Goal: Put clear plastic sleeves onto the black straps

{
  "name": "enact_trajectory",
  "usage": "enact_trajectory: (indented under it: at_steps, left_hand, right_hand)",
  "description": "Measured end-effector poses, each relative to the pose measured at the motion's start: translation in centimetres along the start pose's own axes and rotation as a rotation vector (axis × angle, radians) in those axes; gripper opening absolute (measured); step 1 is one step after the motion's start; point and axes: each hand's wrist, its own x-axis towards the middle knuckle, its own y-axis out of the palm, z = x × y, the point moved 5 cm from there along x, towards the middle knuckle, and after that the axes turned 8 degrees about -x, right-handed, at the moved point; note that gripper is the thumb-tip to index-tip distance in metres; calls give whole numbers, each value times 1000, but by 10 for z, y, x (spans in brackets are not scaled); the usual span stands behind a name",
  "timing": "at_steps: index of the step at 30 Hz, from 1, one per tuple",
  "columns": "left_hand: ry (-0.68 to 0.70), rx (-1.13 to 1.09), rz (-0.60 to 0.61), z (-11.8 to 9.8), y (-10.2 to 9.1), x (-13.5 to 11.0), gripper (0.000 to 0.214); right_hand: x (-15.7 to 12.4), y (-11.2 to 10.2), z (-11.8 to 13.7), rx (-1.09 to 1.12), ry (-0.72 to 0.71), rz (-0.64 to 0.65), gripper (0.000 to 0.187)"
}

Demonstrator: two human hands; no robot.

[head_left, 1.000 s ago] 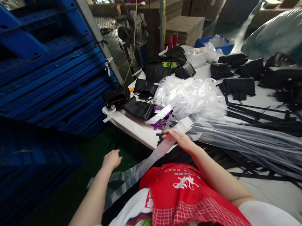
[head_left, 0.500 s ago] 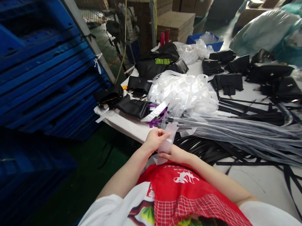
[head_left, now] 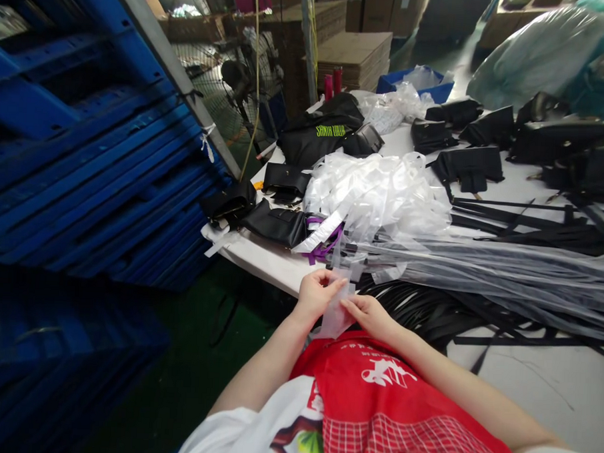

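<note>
Between my hands is a translucent plastic sleeve (head_left: 336, 316), long and narrow, held in front of my red apron. My left hand (head_left: 316, 295) pinches its upper left side between thumb and fingers. From the right, my right hand (head_left: 371, 312) pinches the sleeve's other edge with thumb and forefinger. Just beyond my hands lies a big heap of similar clear plastic sleeves (head_left: 383, 193) on the white table (head_left: 280, 265). A coil of purple strap (head_left: 326, 249) sits at the heap's near left edge. Whether anything is inside the held sleeve I cannot tell.
Black bags (head_left: 277, 222) lie left of the heap, and several more black bags (head_left: 560, 141) are at the right. Long black straps (head_left: 428, 305) and plastic-covered straps (head_left: 505, 265) stretch rightward. Stacked blue pallets (head_left: 84, 170) stand on the left, beside a metal post (head_left: 173, 74).
My right hand has moved up the sleeve, from its lower end to close by my left hand. The whole view has shifted slightly, so things appear a little lower and further right.
</note>
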Motion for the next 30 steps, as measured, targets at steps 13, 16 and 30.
enact_trajectory:
  at_steps: [13, 16, 30]
  left_hand:
    - [-2, 97, 221, -23, -33, -18, 34]
    - [-24, 74, 286, -20, -22, -24, 38]
    - [148, 209, 308, -16, 10, -37, 12]
  right_hand:
    - [14, -35, -11, 24, 46, -378, 39]
    - [13, -36, -2, 21, 43, -376, 33]
    - [0, -33, 10, -174, -36, -343, 32]
